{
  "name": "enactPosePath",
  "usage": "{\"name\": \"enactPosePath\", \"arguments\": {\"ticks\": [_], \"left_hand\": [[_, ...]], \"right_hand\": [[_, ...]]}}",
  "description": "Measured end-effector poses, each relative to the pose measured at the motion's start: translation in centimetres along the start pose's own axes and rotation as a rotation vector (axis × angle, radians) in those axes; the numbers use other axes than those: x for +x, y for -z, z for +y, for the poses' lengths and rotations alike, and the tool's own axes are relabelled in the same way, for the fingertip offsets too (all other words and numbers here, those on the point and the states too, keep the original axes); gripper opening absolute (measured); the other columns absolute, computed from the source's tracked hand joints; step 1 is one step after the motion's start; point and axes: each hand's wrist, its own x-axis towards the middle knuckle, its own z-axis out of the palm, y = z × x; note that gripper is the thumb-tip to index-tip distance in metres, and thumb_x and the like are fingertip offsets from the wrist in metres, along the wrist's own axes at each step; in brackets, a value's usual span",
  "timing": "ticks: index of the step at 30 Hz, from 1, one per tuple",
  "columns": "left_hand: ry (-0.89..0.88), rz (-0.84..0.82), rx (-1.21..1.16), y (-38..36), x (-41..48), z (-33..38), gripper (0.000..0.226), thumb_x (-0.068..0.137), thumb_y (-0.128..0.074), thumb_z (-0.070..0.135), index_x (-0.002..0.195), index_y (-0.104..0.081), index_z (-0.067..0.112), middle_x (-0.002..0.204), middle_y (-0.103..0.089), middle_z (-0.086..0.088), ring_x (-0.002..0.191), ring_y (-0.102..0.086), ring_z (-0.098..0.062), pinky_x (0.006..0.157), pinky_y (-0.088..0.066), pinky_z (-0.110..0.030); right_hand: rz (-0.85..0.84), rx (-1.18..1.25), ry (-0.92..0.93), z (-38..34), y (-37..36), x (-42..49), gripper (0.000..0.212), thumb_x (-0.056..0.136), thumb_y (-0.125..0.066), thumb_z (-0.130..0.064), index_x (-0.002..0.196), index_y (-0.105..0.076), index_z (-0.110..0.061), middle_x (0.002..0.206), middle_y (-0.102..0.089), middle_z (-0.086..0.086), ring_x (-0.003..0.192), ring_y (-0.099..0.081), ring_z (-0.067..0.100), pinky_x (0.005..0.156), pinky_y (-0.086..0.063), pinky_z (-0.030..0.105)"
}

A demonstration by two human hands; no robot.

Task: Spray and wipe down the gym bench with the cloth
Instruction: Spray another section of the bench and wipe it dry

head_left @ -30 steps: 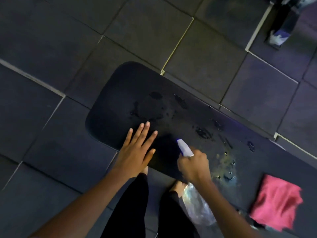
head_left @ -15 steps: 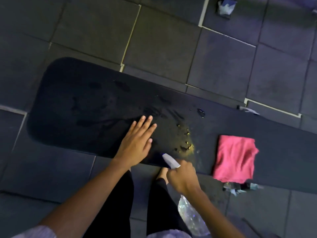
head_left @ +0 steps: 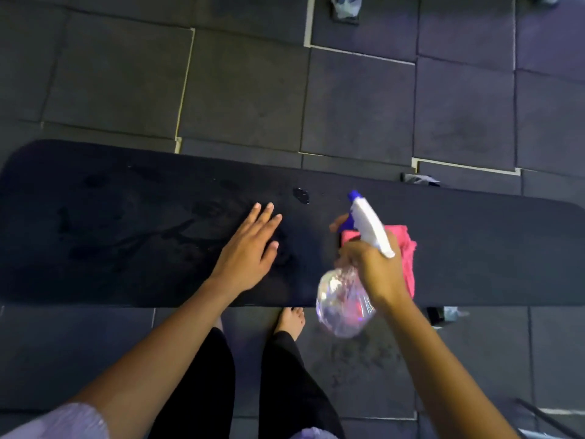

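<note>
While wet streaks and one bead of liquid (head_left: 300,195) already darkened the left half of the gym bench (head_left: 474,248), the left hand (head_left: 250,248) lay flat on the padding, fingers (head_left: 269,213) spread wide and holding nothing. To its right, the right hand (head_left: 376,267) gripped the spray bottle (head_left: 354,280) by the neck above the pink cloth (head_left: 408,251), which lay untouched on the bench. Judged: spraying partly done, right half apparently dry, wiping not yet begun.
</note>
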Motion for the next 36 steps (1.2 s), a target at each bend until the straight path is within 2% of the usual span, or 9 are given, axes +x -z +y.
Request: {"name": "enactPosePath", "arguments": {"ticks": [3,9,17,23,27,28,31,34,36], "left_hand": [[0.02,-0.031,0.032,-0.1,2.3,1.3,0.051,0.098,-0.046,0.023,0.147,-0.035,0.013,0.16,-0.019,-0.003,0.15,-0.008,-0.019,0.121,-0.017,-0.038],[-0.027,-0.131,0.15,-1.4,4.0,3.2,0.051,0.099,-0.043,0.026,0.148,-0.033,0.018,0.162,-0.015,-0.002,0.15,-0.005,-0.019,0.121,-0.008,-0.04],[0.0,-0.075,0.216,-3.6,3.1,3.6,0.054,0.098,-0.044,0.025,0.15,-0.029,0.021,0.163,-0.008,0.001,0.15,-0.001,-0.017,0.122,-0.003,-0.045],[-0.026,-0.095,0.25,-3.3,2.9,3.1,0.054,0.099,-0.04,0.031,0.151,-0.026,0.023,0.163,-0.006,0.002,0.15,0.0,-0.016,0.121,-0.002,-0.044],[-0.056,-0.098,0.294,-3.2,2.8,2.6,0.054,0.1,-0.037,0.035,0.151,-0.024,0.024,0.163,-0.006,0.001,0.15,-0.002,-0.016,0.12,-0.003,-0.042],[-0.061,-0.099,0.309,-3.3,2.8,2.5,0.054,0.1,-0.036,0.035,0.152,-0.023,0.023,0.163,-0.006,0.0,0.15,-0.002,-0.017,0.12,-0.005,-0.043],[-0.08,-0.093,0.343,-3.5,2.7,2.3,0.055,0.1,-0.035,0.036,0.152,-0.021,0.023,0.163,-0.007,-0.001,0.15,-0.004,-0.018,0.121,-0.007,-0.044],[-0.089,-0.088,0.367,-3.6,2.6,2.2,0.055,0.1,-0.035,0.035,0.152,-0.021,0.021,0.162,-0.008,-0.003,0.15,-0.006,-0.02,0.121,-0.01,-0.045],[-0.101,-0.094,0.378,-3.5,2.5,2.1,0.056,0.1,-0.034,0.036,0.153,-0.02,0.021,0.162,-0.008,-0.004,0.15,-0.006,-0.021,0.121,-0.009,-0.045]], "right_hand": [[0.052,0.002,0.169,-1.6,1.6,2.2,0.046,0.054,-0.056,0.002,0.098,-0.067,-0.005,0.083,-0.065,0.005,0.063,-0.053,0.019,0.055,-0.043,0.024],[0.26,0.114,0.366,-2.9,3.4,7.3,0.05,0.064,-0.054,0.008,0.11,-0.063,-0.006,0.094,-0.065,0.009,0.059,-0.052,0.019,0.057,-0.044,0.022],[0.336,0.02,0.41,-2.0,3.5,11.8,0.051,0.068,-0.055,0.005,0.119,-0.058,-0.003,0.116,-0.063,0.007,0.091,-0.056,0.021,0.085,-0.052,0.05],[0.311,-0.156,0.51,-0.6,2.6,11.0,0.061,0.07,-0.054,-0.006,0.131,-0.052,-0.001,0.118,-0.061,0.011,0.099,-0.058,0.034,0.087,-0.049,0.039],[0.349,-0.111,0.439,0.3,3.0,10.4,0.065,0.068,-0.063,-0.01,0.132,-0.053,-0.007,0.102,-0.058,-0.003,0.087,-0.055,0.014,0.08,-0.046,0.019],[0.353,-0.125,0.422,0.9,3.0,10.1,0.07,0.068,-0.067,-0.012,0.135,-0.05,-0.007,0.111,-0.057,-0.003,0.096,-0.054,0.014,0.087,-0.048,0.022],[0.427,-0.318,0.343,4.5,2.5,8.0,0.095,0.069,-0.075,-0.025,0.148,-0.029,-0.001,0.151,-0.036,0.017,0.14,-0.027,0.03,0.117,-0.027,0.043],[0.464,-0.456,0.274,9.4,0.5,3.8,0.107,0.073,-0.074,-0.038,0.153,-0.014,0.001,0.162,-0.013,0.019,0.15,-0.005,0.024,0.122,0.001,0.032],[0.419,-0.506,0.204,12.5,-0.8,1.5,0.103,0.079,-0.069,-0.043,0.153,-0.012,0.001,0.162,-0.01,0.019,0.15,-0.001,0.025,0.121,0.006,0.028]]}}
